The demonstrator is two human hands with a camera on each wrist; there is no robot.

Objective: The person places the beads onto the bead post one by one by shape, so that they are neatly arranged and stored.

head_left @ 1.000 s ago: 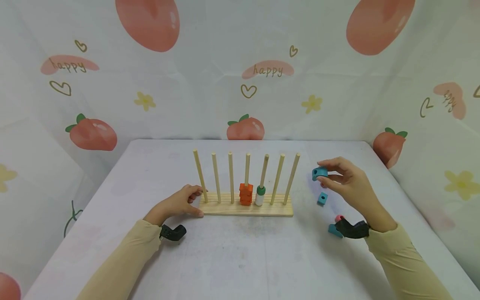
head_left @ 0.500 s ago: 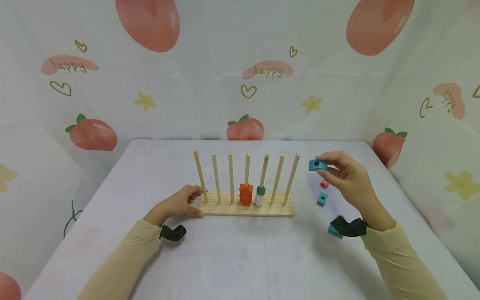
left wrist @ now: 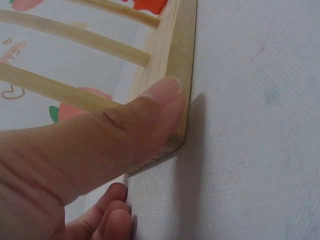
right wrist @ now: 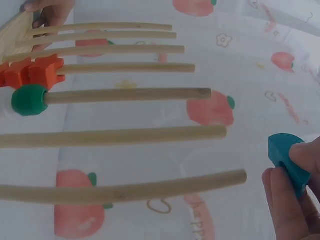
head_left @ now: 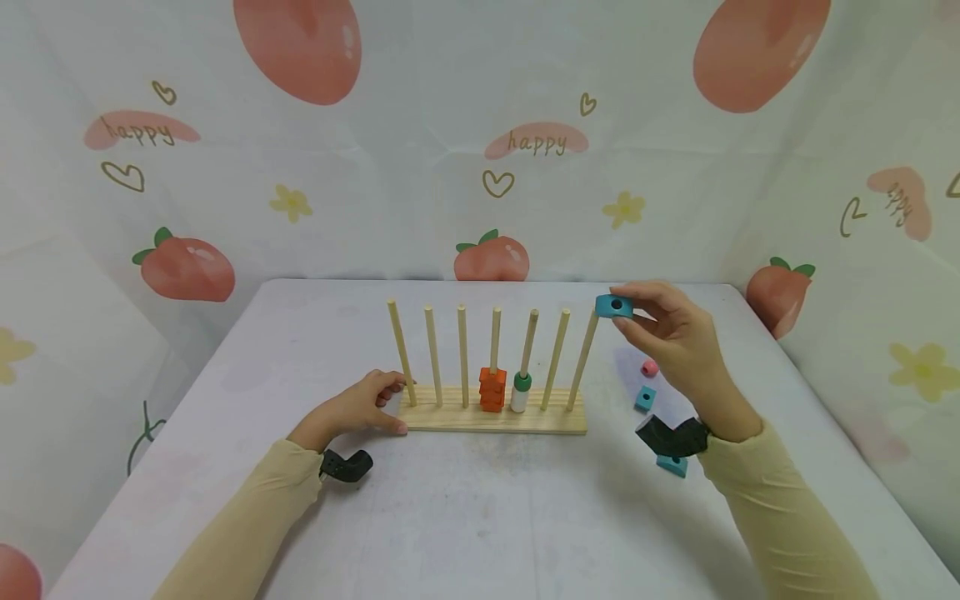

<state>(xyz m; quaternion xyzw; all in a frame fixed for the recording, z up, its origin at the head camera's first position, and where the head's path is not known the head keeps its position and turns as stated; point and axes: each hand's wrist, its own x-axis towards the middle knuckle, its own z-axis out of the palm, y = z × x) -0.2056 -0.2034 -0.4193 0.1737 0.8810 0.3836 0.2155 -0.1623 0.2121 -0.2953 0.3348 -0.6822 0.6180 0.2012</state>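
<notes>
A wooden peg board [head_left: 450, 422] with several upright pegs stands mid-table. My left hand [head_left: 356, 410] grips its left end; in the left wrist view the thumb [left wrist: 150, 112] presses along the front edge. Between right thumb and fingers, my right hand [head_left: 678, 337] pinches a blue block with a hole and one curved side [head_left: 604, 307]. In the head view this block overlaps the top of the rightmost peg [head_left: 583, 358]; the right wrist view shows a gap between the block [right wrist: 285, 146] and the peg tip. Orange star-shaped pieces [head_left: 492, 392] and a green bead [head_left: 522, 382] above a white piece [head_left: 518, 401] sit on two pegs.
Right of the board, a pink bead [head_left: 649, 367] and a small blue block [head_left: 644, 400] lie on the white table [head_left: 480, 517]. Another blue block [head_left: 672, 467] is partly behind the right wrist's black camera mount [head_left: 667, 435]. A patterned cloth [head_left: 390, 167] hangs behind.
My right hand has risen and moved left with the blue block, from above the loose pieces to the rightmost peg's top. The block has turned so its hole shows. My left hand stays put.
</notes>
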